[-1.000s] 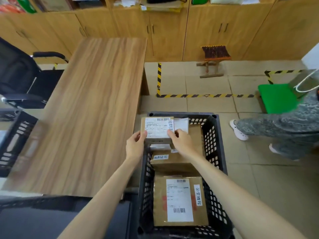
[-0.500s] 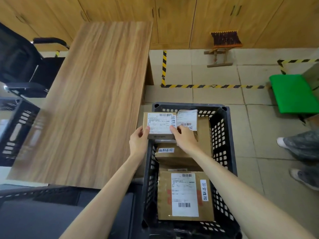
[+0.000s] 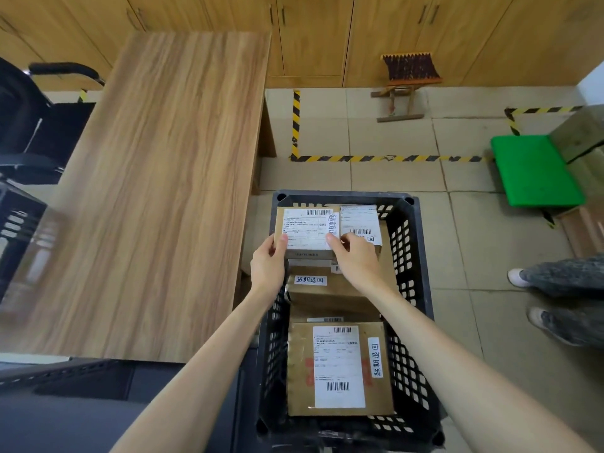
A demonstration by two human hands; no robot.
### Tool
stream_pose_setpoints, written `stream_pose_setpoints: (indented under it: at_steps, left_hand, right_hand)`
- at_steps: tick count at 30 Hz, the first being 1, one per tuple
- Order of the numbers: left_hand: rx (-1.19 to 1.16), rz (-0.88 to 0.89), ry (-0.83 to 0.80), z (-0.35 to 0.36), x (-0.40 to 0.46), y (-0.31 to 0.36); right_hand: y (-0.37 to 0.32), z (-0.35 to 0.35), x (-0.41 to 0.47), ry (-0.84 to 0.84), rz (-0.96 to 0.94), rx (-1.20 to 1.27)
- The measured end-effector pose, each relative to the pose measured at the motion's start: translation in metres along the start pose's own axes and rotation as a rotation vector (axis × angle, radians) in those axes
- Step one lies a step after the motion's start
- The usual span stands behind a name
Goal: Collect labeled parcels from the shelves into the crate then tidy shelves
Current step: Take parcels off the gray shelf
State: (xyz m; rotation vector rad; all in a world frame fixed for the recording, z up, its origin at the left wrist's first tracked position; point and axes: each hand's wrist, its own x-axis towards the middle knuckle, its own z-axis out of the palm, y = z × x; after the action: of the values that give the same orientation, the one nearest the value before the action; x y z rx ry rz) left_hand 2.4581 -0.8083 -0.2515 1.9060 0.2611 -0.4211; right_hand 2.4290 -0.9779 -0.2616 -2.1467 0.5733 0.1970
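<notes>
Lowering small labeled parcel [image 3: 307, 232], pinched by left hand [image 3: 268, 266] and right hand [image 3: 356, 259], level into black crate's [image 3: 411, 256] far end, then release.

Single head-worn wide-angle view, looking forward and steeply down — black crate [image 3: 421, 256] close below at centre, bench [image 3: 157, 191] to its left, tiled floor [image 3: 474, 250] and cabinets [image 3: 327, 34] farther off — edges bowed.

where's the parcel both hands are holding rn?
Head view: the held parcel is at the far end of the black crate, gripped by the left hand and right hand, beside another labeled parcel on its right.
</notes>
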Motion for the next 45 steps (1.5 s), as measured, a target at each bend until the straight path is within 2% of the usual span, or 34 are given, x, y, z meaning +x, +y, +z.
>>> stream_pose_setpoints:
  at_steps: [8, 18, 28, 33, 38, 41, 45]
  left_hand:
    - [0.054, -0.048, 0.012, -0.004, -0.003, -0.013]
    - [0.022, -0.070, 0.070, 0.007, 0.000, -0.020]
    - [0.229, 0.048, 0.005, 0.024, 0.045, -0.011]
    - [0.282, 0.036, 0.031, 0.033, 0.055, -0.007]
    - [0.329, 0.106, 0.043, 0.035, 0.051, -0.009]
    - [0.435, 0.145, 0.075, 0.026, 0.046, 0.003]
    - [0.508, 0.123, -0.001, 0.009, 0.046, 0.015]
  right_hand:
    - [0.007, 0.008, 0.012, -0.039, 0.000, -0.038]
    - [0.012, 0.022, 0.012, 0.066, 0.016, -0.050]
    - [0.013, 0.032, 0.035, 0.192, 0.061, -0.126]
    - [0.007, 0.034, 0.042, 0.206, 0.060, -0.152]
    - [0.001, 0.022, 0.039, 0.197, 0.049, -0.175]
    - [-0.004, 0.011, 0.038, 0.191, 0.035, -0.182]
    - [-0.015, -0.012, 0.029, 0.168, -0.003, -0.210]
